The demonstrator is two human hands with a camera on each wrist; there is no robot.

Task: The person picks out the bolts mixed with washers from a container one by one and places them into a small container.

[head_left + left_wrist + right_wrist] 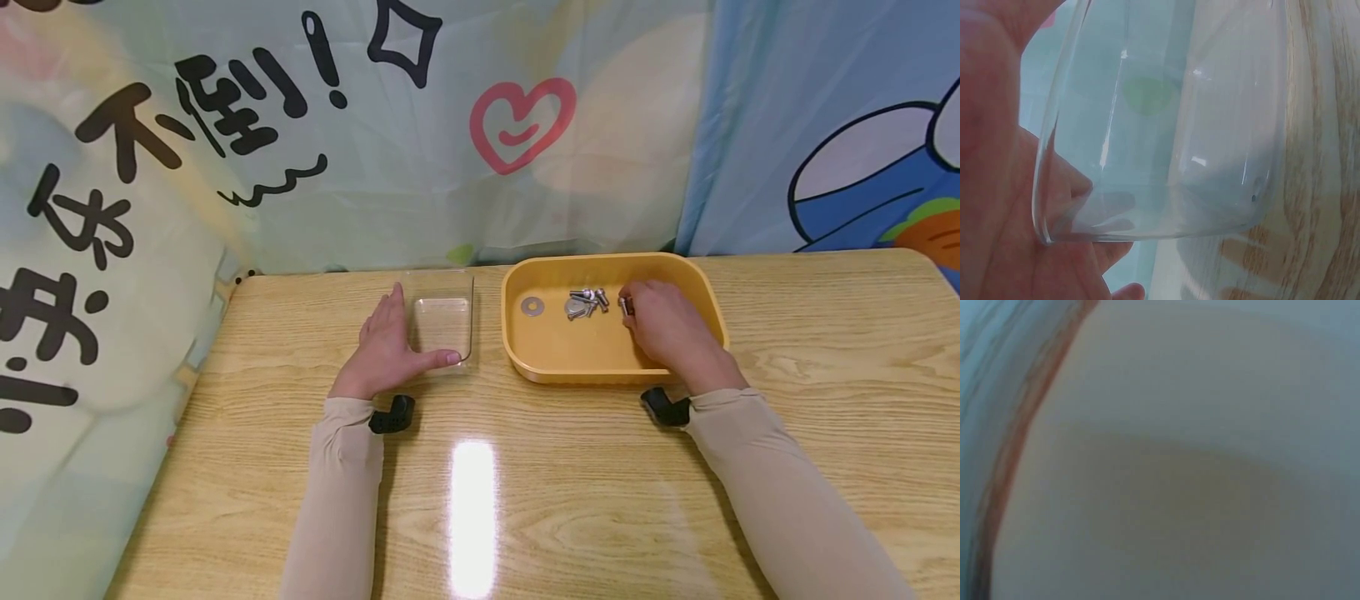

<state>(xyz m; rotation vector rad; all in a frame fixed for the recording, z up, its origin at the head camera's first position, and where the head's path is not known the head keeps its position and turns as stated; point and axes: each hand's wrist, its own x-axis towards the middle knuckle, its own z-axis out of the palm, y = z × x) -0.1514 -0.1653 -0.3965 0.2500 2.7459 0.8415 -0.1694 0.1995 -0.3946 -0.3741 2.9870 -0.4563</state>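
Note:
A clear, see-through box (442, 321) stands on the table. My left hand (386, 346) rests against its near left corner, fingers straight along the left side and thumb along the front edge. The left wrist view shows the palm close beside the box's clear wall (1166, 234). Inside a yellow tray (585, 377), my right hand (663, 325) reaches down with bent fingers and pinches a small metal screw (624, 307). Left of those fingertips lie a pile of several silver screws (588, 302) and a flat washer (532, 306). The right wrist view is blurred, filled by a pale surface.
The wooden table (555, 483) carries both the box and the tray, which stand side by side near its back edge. Behind them hangs a printed cloth (600, 167) with lettering and a heart. The tray's raised rim surrounds the small parts.

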